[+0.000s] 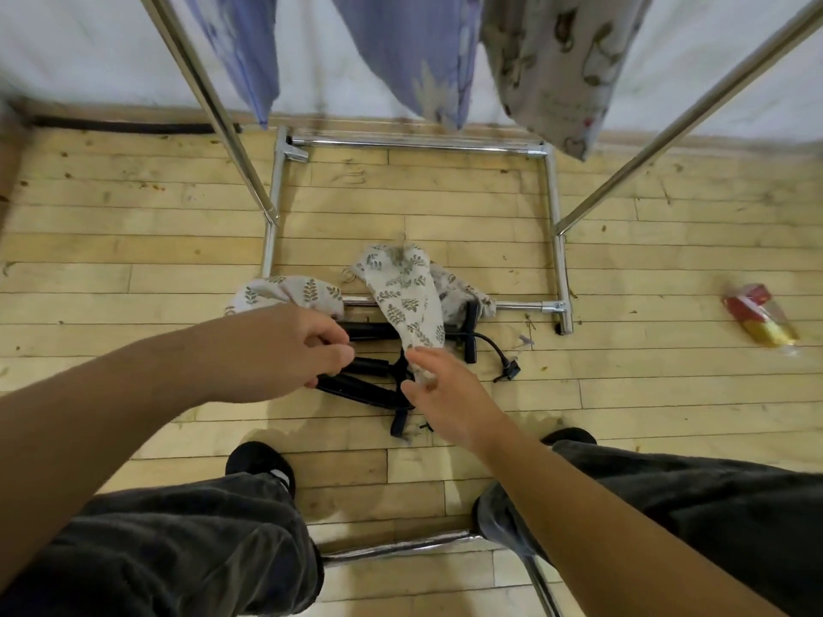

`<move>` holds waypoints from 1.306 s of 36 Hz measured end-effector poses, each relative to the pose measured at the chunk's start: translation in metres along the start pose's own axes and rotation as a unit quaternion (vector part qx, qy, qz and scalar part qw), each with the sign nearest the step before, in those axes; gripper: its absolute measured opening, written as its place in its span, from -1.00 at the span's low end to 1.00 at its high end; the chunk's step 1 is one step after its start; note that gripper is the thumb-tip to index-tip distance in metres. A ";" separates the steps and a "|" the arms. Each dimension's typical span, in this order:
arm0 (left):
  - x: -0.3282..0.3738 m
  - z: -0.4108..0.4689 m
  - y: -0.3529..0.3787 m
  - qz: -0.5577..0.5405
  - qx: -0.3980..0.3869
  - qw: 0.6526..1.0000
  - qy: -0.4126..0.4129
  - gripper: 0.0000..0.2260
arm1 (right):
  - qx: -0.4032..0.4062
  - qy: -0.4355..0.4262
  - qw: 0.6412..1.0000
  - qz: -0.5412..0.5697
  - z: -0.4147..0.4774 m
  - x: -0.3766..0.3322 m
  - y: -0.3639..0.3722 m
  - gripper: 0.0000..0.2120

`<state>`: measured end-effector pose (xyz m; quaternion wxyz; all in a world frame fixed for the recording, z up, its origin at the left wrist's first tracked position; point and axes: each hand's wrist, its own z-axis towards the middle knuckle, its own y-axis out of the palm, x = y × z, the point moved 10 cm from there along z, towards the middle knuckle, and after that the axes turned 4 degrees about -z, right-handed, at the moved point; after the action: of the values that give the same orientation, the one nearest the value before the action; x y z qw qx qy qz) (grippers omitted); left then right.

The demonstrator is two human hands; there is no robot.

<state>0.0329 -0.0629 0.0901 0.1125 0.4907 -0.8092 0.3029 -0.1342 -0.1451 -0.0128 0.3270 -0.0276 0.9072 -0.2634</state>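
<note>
A cream cloth with a green leaf print (403,287) lies bunched on the wooden floor, draped over the drying rack's low front bar (521,307). My right hand (445,396) pinches the cloth's near end between thumb and fingers. Under the cloth lies a black frame of bars and straps (369,387) with a short black hose (494,349). My left hand (285,349) reaches in from the left with its fingers curled at the ends of the black bars. Whether it grips one is hidden.
The chrome rack's base (552,193) and slanted posts (213,104) surround the spot. Blue floral cloths (409,51) and a beige printed cloth (561,60) hang above. A red and gold wrapper (761,318) lies on the floor at the right. My legs and dark shoes (260,460) stand near.
</note>
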 end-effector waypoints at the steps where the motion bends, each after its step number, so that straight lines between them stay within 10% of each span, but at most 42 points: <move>1: -0.003 0.001 0.002 0.014 -0.009 1.000 -0.008 -0.66 | 0.005 -0.015 1.000 0.009 -0.007 -0.010 -0.003 -0.51; 17: -0.024 -0.008 0.009 -0.224 -0.031 0.967 -0.117 -0.29 | 0.028 -0.209 0.977 0.025 -0.103 -0.135 0.011 -0.49; 31: -0.018 -0.007 0.020 -0.074 -0.090 0.991 -0.063 -0.90 | 0.009 -0.256 0.967 -0.004 -0.115 -0.140 0.033 -0.51; 38: -0.005 -0.006 0.008 -0.062 -0.047 0.997 -0.011 -0.77 | 0.053 -0.066 0.977 0.198 -0.093 -0.081 0.011 -0.77; 47: 0.040 -0.025 0.041 -0.004 -0.150 0.981 0.124 -0.79 | -0.044 0.104 0.827 0.550 -0.063 -0.039 0.013 -0.33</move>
<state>-0.0249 -0.0629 0.1136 0.2855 0.4305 -0.8232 0.2357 -0.1402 -0.0961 0.0436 0.3196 0.4895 0.8113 -0.0011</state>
